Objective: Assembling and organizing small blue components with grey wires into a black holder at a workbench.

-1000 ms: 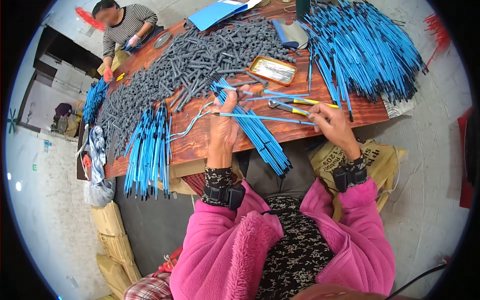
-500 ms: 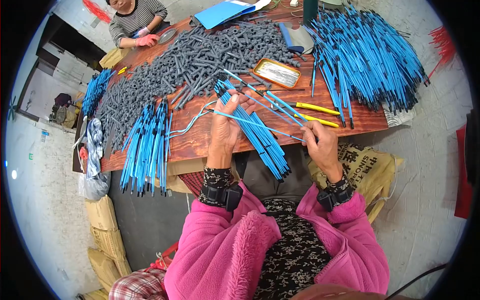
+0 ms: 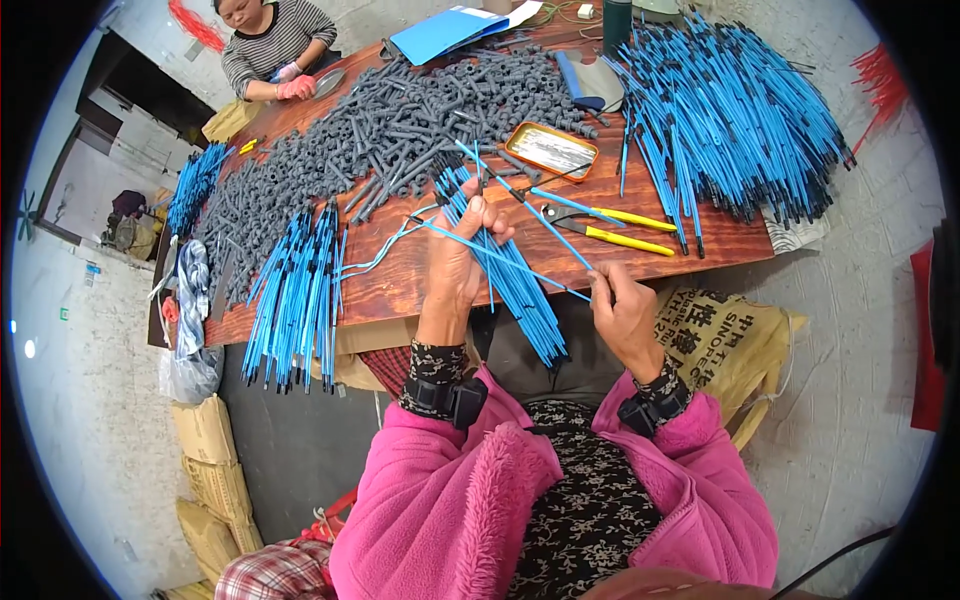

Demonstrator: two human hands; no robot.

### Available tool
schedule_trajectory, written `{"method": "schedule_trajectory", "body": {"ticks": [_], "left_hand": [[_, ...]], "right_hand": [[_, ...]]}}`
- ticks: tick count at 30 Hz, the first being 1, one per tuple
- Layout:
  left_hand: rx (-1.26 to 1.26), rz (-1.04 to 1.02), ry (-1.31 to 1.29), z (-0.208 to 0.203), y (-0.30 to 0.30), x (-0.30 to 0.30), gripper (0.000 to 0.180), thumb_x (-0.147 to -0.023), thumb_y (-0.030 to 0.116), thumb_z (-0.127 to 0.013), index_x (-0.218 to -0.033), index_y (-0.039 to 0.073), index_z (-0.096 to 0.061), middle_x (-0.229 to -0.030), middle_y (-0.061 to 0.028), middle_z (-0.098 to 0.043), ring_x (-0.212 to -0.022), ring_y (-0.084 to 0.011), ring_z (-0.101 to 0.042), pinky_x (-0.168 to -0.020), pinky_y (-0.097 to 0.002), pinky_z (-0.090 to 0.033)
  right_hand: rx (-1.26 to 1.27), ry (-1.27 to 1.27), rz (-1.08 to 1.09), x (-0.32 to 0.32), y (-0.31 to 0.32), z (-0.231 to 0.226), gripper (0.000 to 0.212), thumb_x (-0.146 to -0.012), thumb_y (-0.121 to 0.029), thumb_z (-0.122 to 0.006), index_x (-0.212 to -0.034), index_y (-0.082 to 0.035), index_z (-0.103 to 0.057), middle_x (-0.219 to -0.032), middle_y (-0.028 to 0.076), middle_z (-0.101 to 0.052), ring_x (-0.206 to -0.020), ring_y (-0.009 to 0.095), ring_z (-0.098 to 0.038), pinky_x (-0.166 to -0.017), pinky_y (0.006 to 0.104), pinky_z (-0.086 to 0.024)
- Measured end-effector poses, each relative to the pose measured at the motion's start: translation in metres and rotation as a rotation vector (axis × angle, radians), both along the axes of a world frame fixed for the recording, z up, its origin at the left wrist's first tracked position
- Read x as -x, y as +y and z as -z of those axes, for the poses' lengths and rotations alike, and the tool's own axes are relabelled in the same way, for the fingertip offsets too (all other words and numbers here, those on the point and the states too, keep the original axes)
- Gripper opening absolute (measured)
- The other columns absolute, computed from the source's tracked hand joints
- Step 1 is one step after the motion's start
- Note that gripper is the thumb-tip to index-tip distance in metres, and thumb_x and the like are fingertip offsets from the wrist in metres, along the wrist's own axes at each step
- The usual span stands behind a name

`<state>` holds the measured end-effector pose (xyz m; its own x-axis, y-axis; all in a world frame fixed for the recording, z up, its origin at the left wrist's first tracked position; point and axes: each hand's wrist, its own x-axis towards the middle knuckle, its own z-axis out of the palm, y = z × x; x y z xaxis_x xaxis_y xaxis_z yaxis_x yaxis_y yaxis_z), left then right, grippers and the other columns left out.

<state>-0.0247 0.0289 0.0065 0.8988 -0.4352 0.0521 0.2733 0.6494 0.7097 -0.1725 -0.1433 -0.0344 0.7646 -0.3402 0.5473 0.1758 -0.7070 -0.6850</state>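
Observation:
My left hand (image 3: 462,245) is closed, its thumb and fingers pinching a thin blue rod (image 3: 505,256) with a dark tip. Behind that hand a bundle of blue rods (image 3: 525,315) slants from the table over its near edge; whether the fingers also grip the bundle is hidden. Thumb and fingertips of my right hand (image 3: 628,315) pinch the near end of another slim blue rod (image 3: 560,240), which has black fittings toward its far end. The pinched rods converge near this hand. Pliers with yellow handles (image 3: 632,238) lie just beyond it.
Grey plastic pieces (image 3: 400,120) are heaped across the table (image 3: 380,290). Blue rods are piled at the right (image 3: 740,120) and left (image 3: 295,300). A yellow-rimmed tin (image 3: 552,150) holds thin silvery pieces. Across the table, a gloved person (image 3: 275,50) holds a round dish.
My right hand has moved left and toward me, and the rod it pinches now slopes more steeply. My left hand stays nearly in place. The other person's gloved hand has shifted slightly.

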Motion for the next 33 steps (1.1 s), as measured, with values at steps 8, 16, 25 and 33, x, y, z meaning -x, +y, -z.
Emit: {"method": "schedule_trajectory", "body": {"ticks": [8, 16, 25, 33], "left_hand": [[0.301, 0.141, 0.089, 0.008, 0.004, -0.006, 0.029, -0.099, 0.023, -0.056, -0.124, 0.009, -0.053, -0.068, 0.0041, -0.039, -0.062, -0.0094, -0.043, -0.06, -0.0275, -0.045], [-0.173, -0.055, -0.015, -0.017, 0.009, 0.006, 0.022, -0.099, 0.023, -0.056, -0.118, 0.011, -0.054, -0.095, -0.0085, -0.068, -0.07, -0.0145, -0.064, -0.067, -0.0297, -0.055], [-0.137, 0.171, -0.101, -0.011, 0.015, -0.002, 0.022, -0.098, 0.021, -0.057, -0.115, 0.008, -0.054, -0.118, -0.0215, -0.063, -0.088, -0.0241, -0.07, -0.08, -0.0375, -0.058], [-0.13, 0.126, -0.075, -0.026, 0.008, 0.015, 0.022, -0.099, 0.023, -0.057, -0.114, 0.008, -0.054, -0.12, -0.0196, -0.063, -0.099, -0.0251, -0.067, -0.083, -0.0381, -0.057]], "right_hand": [[-0.58, 0.236, -0.284, 0.003, 0.021, 0.007, 0.014, -0.098, -0.015, -0.053, -0.097, -0.001, -0.058, -0.059, 0.003, -0.054, -0.045, 0.01, -0.049, -0.044, 0.0253, -0.037], [-1.462, 0.503, -0.836, 0.012, 0.019, -0.01, 0.031, -0.103, -0.027, -0.045, -0.112, 0.002, -0.052, -0.068, 0.001, -0.048, -0.05, 0.003, -0.036, -0.044, 0.0218, -0.027], [-0.274, 0.203, -0.354, 0.009, 0.015, 0.004, 0.03, -0.098, -0.017, -0.052, -0.122, 0.001, -0.051, -0.081, 0.015, -0.06, -0.069, 0.025, -0.061, -0.06, 0.0365, -0.047], [-0.039, 0.202, -0.197, 0.015, 0.013, -0.017, 0.03, -0.093, -0.008, -0.053, -0.121, -0.001, -0.049, -0.084, 0.026, -0.063, -0.077, 0.045, -0.061, -0.064, 0.0499, -0.048]]}}
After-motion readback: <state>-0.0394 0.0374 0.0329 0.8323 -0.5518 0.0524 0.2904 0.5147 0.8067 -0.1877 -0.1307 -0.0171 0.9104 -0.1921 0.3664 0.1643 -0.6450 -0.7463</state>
